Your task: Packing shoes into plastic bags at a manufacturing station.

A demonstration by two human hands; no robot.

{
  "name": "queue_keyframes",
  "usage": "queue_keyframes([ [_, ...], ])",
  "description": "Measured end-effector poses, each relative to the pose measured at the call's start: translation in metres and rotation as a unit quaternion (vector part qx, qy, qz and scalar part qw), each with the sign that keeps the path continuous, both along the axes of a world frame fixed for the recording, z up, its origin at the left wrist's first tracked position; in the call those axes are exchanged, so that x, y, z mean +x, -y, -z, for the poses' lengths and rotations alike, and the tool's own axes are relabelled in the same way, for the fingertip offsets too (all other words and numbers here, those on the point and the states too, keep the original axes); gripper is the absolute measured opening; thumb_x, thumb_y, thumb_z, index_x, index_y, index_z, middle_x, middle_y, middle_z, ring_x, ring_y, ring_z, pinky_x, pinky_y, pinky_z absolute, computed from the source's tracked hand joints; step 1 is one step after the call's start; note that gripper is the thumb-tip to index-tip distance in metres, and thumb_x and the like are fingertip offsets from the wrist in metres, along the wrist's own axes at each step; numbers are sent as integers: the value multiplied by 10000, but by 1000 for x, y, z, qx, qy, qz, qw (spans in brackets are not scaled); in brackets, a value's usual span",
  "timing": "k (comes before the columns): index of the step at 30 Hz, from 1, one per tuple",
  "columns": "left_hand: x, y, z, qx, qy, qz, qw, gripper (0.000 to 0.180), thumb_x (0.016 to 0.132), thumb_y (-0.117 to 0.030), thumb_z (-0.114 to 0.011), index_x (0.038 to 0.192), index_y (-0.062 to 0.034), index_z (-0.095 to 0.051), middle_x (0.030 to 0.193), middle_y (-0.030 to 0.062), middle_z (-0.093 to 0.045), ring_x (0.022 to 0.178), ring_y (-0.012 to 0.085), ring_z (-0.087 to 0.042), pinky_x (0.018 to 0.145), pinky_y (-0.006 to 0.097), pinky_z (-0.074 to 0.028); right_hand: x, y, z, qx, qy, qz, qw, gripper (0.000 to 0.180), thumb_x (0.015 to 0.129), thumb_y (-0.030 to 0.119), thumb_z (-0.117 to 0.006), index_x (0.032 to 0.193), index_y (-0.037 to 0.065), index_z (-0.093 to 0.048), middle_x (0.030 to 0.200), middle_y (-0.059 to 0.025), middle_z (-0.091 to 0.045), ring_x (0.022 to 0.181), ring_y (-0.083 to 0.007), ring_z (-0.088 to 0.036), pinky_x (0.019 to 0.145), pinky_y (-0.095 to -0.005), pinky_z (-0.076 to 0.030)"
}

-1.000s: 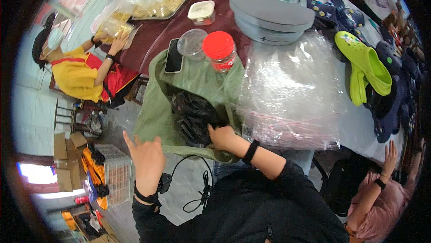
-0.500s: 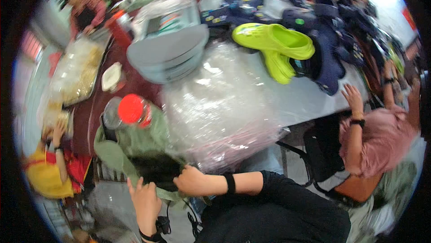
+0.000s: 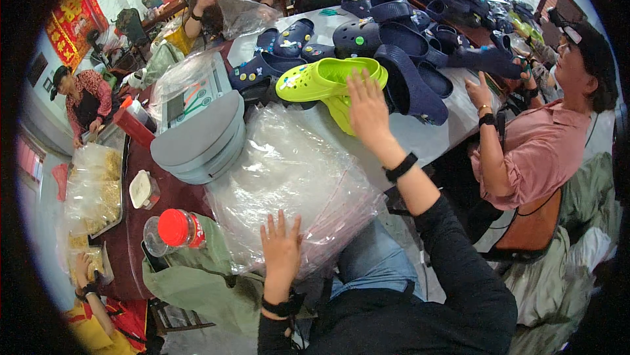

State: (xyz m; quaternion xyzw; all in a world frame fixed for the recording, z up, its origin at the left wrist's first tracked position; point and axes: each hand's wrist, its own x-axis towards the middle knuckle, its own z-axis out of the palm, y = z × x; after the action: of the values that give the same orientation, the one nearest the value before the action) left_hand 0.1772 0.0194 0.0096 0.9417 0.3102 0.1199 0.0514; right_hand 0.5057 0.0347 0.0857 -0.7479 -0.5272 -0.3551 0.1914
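Observation:
My left hand [image 3: 281, 250] lies open, fingers spread, on the near edge of a stack of clear plastic bags [image 3: 282, 158]. Further off, my right hand [image 3: 369, 105] is stretched out with its fingers extended, over the opening of a lime-green clog [image 3: 308, 81]. Whether the fingertips touch the clog cannot be made out. A second lime-green clog [image 3: 340, 113] lies under the first, partly covered by it and my hand. Just beyond is a heap of navy clogs [image 3: 400, 69], some with small charms on them.
A grey rounded device [image 3: 197, 132] stands left of the bags. Nearer are a red-lidded jar [image 3: 176, 227] and green cloth [image 3: 203, 289]. A white-lidded tub [image 3: 143, 189] stands at the left. On my right, a person in pink [image 3: 531, 151] holds a navy clog [image 3: 495, 60].
Both hands have left the green cloth. My left hand has moved onto the plastic bags, and my right has reached forward to the lime-green clogs. The view has shifted too.

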Motion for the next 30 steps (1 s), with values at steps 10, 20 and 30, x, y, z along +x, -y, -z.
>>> queue_keyframes([
  [10, 5, -8, 39, -40, -32, -26, 998, 456, 903, -305, -491, 1303, -90, -470, 1394, 164, -387, 1279, 387, -343, 1038, 521, -269, 29, -7, 15, -65, 128, 29, 989, 166, 729, 110, -558, 882, 51, -585, 829, -69, -559, 916, -232, -536, 1005, -382, -350],
  [20, -1, -29, 39, -103, -1, 20, 995, 429, 863, -199, -535, 1256, -28, -506, 1370, 156, -419, 1275, 325, -367, 1050, 454, -284, -26, 59, -33, 31, -16, -80, 996, 198, 721, 116, -692, 849, 24, -573, 766, -136, -556, 759, -272, -562, 734, -345, -419],
  [30, -12, -55, 24, -186, -7, 62, 981, 722, 736, -204, -620, 1365, 13, -340, 1424, 160, -344, 1294, 346, -335, 1065, 459, -266, -27, 187, -38, -159, -766, -297, 548, 302, 760, 118, -721, 996, -25, -600, 857, 4, -619, 793, -74, -558, 719, -227, -446],
])
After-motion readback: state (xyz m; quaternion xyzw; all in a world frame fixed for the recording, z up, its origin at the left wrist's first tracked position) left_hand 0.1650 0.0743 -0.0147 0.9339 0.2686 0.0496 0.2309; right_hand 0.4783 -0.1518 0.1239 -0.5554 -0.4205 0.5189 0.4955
